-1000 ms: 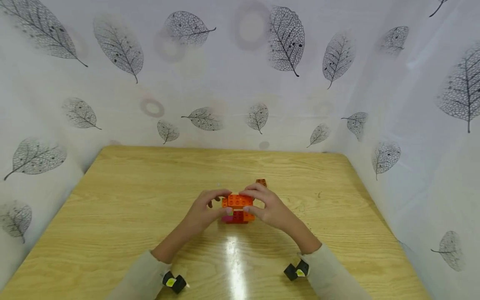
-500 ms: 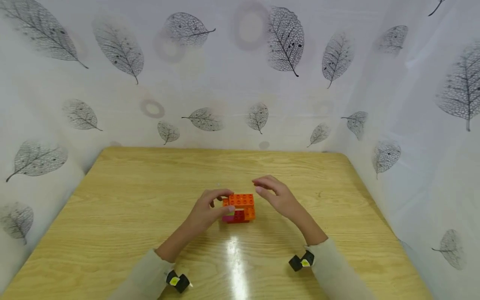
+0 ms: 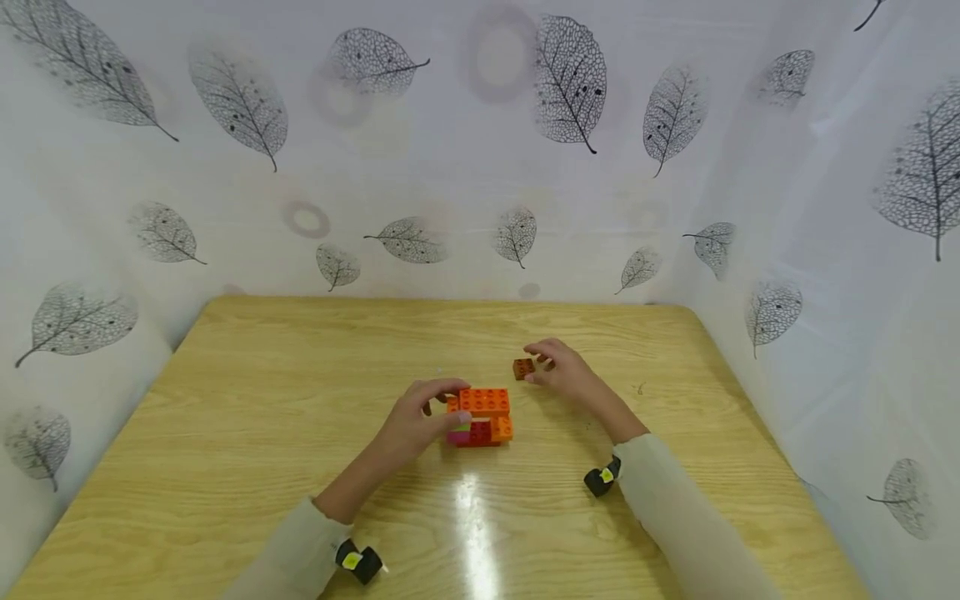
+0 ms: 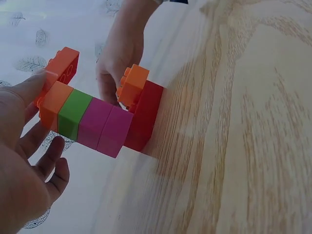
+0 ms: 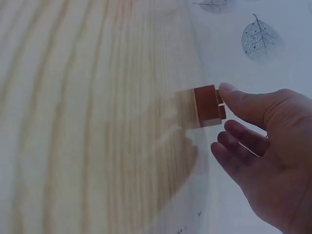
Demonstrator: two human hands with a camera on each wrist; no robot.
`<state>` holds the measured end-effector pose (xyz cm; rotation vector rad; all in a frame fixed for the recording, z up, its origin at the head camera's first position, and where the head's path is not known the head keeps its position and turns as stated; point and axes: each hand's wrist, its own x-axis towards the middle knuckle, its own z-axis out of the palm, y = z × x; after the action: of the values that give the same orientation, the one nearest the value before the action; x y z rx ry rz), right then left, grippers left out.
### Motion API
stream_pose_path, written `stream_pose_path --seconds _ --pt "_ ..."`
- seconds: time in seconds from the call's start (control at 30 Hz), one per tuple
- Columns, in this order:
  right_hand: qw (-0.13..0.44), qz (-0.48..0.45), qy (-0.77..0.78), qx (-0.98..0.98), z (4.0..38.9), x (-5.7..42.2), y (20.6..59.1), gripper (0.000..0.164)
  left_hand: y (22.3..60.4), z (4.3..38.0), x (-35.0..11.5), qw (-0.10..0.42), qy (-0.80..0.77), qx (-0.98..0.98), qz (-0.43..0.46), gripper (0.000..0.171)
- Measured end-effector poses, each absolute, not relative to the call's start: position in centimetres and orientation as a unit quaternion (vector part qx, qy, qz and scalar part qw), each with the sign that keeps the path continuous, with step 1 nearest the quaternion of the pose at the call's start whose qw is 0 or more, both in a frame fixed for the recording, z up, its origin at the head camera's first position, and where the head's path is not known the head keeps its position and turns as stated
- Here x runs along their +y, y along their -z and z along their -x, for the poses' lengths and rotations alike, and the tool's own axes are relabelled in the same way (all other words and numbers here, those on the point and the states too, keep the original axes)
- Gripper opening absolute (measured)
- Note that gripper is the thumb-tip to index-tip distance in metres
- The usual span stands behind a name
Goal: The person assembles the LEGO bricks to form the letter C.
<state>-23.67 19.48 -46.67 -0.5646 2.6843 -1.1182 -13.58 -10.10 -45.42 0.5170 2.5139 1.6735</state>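
Observation:
A small structure of toy building bricks stands at mid-table, topped by an orange brick [image 3: 483, 402]. In the left wrist view, a green brick [image 4: 74, 116] and magenta bricks [image 4: 105, 127] form its near column, above a red brick [image 4: 147, 114] at the bottom; a smaller orange brick [image 4: 134, 84] sits at the other end. My left hand [image 3: 415, 422] pinches the upper left of this structure between thumb and fingers. Behind it to the right lies a loose brown brick [image 3: 522, 368]. My right hand [image 3: 567, 372] is right beside that brick, fingers spread and thumb close to its studs [image 5: 222, 105]; contact is unclear.
The wooden table [image 3: 300, 358] meets a pale leaf-print cloth [image 3: 450, 150] at the back and sides. A strip of glare [image 3: 474, 533] lies on the near tabletop. Each wrist carries a small black camera, such as the left wrist camera [image 3: 358, 562].
My right hand has left the brick structure and moved back and right to the brown brick, which it hid half a second ago. My left hand has stayed on the structure.

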Motion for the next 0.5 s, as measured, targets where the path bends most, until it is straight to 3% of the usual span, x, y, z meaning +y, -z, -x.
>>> stream_pose_path --seconds 0.13,0.5 --pt "0.117 0.188 0.359 0.907 24.4 19.8 47.2 0.053 45.4 13.6 -10.1 0.041 -0.548 0.818 -0.170 0.040" --pt "0.120 0.187 0.328 0.918 25.4 19.2 48.1 0.045 44.9 13.7 -9.6 0.041 -0.553 0.815 -0.169 0.037"
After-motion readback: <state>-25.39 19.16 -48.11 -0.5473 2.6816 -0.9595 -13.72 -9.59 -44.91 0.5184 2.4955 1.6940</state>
